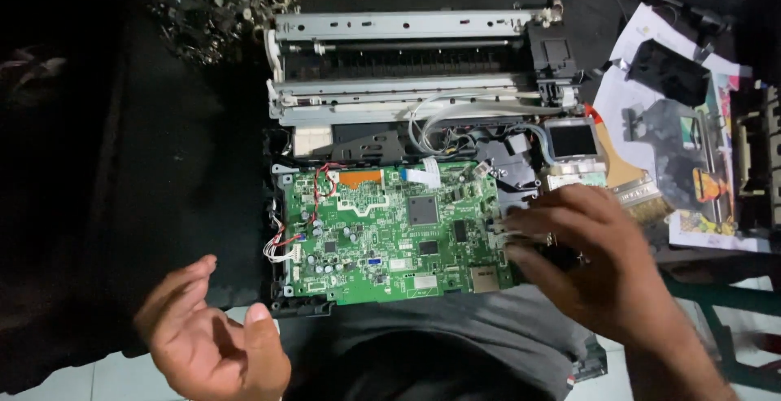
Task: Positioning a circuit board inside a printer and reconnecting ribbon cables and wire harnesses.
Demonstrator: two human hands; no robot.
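Green board (390, 234) lay in opened printer (407, 84) on black mat (163, 173). Right hand (594, 267) gripped board's right edge. Left hand (207, 340) loose, empty, off mat's near edge. Papers (651, 51) right; pale tile floor (65, 381).

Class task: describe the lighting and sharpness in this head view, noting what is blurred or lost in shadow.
Head view: the circuit board is brightly lit and sharp; the right hand is slightly motion-blurred; the left hand is clearer; the far left sinks into deep shadow.
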